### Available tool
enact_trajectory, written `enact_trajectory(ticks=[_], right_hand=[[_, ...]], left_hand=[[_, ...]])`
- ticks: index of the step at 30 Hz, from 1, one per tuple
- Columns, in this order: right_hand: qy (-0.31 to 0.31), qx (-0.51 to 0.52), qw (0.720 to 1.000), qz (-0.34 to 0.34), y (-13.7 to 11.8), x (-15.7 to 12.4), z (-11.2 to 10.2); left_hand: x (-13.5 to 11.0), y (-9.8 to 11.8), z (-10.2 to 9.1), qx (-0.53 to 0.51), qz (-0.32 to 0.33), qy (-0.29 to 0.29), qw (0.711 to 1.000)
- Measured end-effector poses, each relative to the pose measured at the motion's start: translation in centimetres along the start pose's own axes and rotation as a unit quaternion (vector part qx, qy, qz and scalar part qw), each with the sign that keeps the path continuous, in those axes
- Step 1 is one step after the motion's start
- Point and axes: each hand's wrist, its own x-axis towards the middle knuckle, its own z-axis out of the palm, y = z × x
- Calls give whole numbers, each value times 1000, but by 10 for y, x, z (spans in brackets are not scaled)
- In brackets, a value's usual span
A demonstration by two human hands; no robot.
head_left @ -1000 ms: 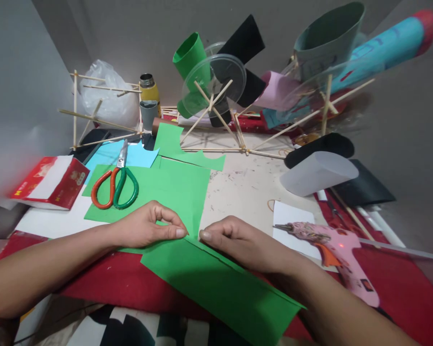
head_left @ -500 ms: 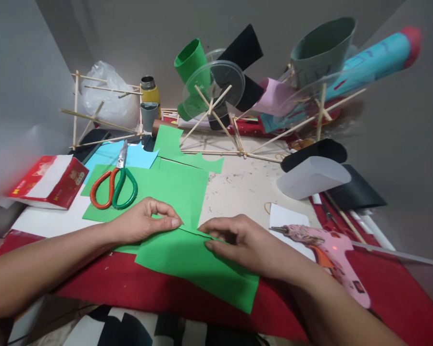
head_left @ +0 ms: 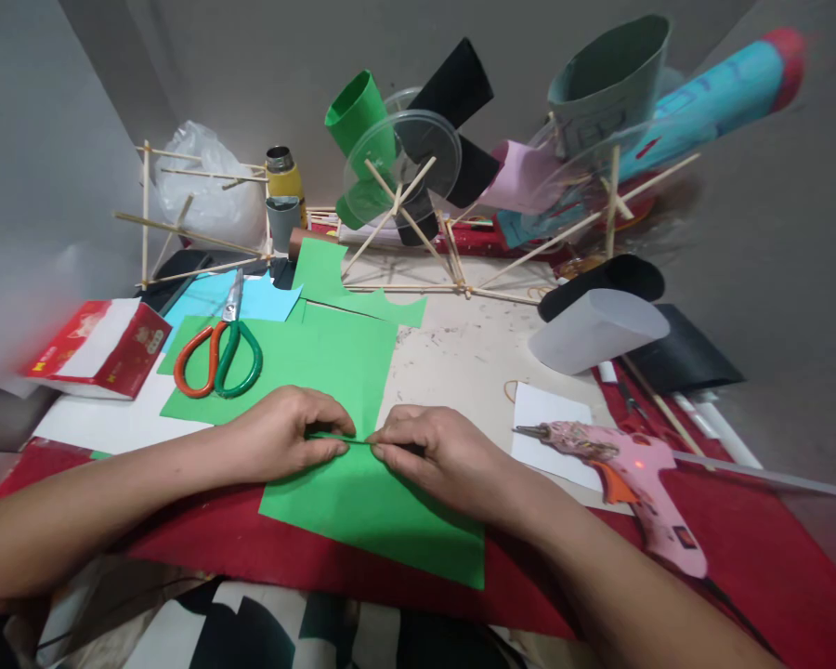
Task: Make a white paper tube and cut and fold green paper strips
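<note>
A sheet of green paper [head_left: 390,520] lies at the table's front edge, partly over the red cloth, its far edge raised in a narrow fold. My left hand [head_left: 299,432] pinches that edge between thumb and fingers. Close beside it on the right, my right hand [head_left: 432,455] is closed on the same edge. More green paper [head_left: 320,353] lies flat beyond my hands. On it rest scissors [head_left: 227,344] with one orange and one green handle. To the right, a pink hot glue gun [head_left: 641,474] lies on its side, a small light glowing on it.
A red tissue box [head_left: 104,353] stands at left. Behind are a frame of wooden sticks [head_left: 146,214], a yellow bottle [head_left: 283,181] and a stick-mounted wheel with clear discs [head_left: 404,177] and paper cups. A white paper tube [head_left: 595,330] and black tubes [head_left: 686,353] lie at right.
My right hand has moved left along the edge, closer to my left hand, and its fingers have closed into a pinch. The fold now looks tighter. The view has shifted slightly.
</note>
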Motion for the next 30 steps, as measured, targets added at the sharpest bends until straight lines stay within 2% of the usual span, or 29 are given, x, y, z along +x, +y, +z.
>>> enact_trajectory(ticks=[7,12,19,21,25,30], right_hand=[[55,-116,992,-3,5,1,3],[51,-173,983,-21,8,1,5],[51,-199,976,-77,13,3,10],[55,-239,964,-100,12,3,11],[69,-347,924,-144,6,0,14],[68,-407,894,-176,4,-4,20]], left_hand=[[5,-7,9,43,43,44,997],[5,-13,12,81,76,51,992],[5,-25,17,156,143,60,976],[4,-28,18,189,169,64,965],[3,-29,19,261,219,59,938],[2,-21,16,333,250,40,908]])
